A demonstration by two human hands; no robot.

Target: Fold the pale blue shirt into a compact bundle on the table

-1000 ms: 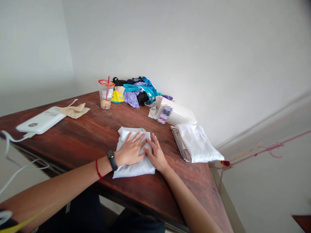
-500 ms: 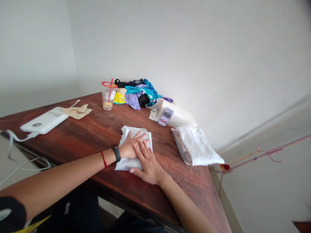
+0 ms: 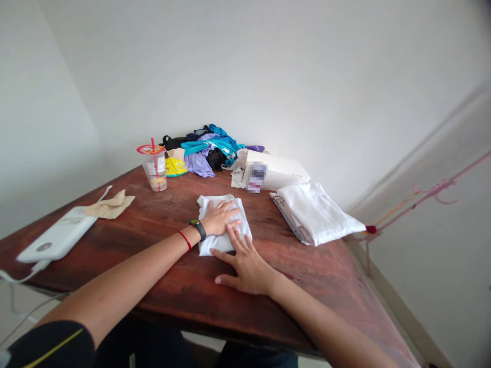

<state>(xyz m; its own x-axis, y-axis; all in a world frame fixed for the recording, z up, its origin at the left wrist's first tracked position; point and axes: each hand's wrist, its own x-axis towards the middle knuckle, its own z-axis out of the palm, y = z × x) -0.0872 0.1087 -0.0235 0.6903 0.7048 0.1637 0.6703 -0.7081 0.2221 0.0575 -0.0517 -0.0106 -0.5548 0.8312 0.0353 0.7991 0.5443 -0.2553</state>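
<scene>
A small folded white cloth (image 3: 206, 247) lies on the dark wooden table near its front. My left hand (image 3: 220, 219) rests flat on top of the cloth, fingers stretched out; a black watch is on that wrist. My right hand (image 3: 247, 266) is spread, its fingertips on the cloth's near right corner and its thumb over the bare wood. The fingertips of both hands come close together on the fabric. To the right lies a thicker stack of folded white cloth (image 3: 320, 212), untouched.
A plastic cup (image 3: 155, 168) with a red straw stands at the back left. Nearer lie a brown napkin (image 3: 111, 205) and a white power bank (image 3: 57, 235) with a cable. Behind are a pile of clothes (image 3: 210, 148) and a white box (image 3: 276, 171) by the wall.
My right hand has slid back toward me, off my left hand, to the cloth's near edge. My left hand stays on the cloth. The camera view has tilted and shifted.
</scene>
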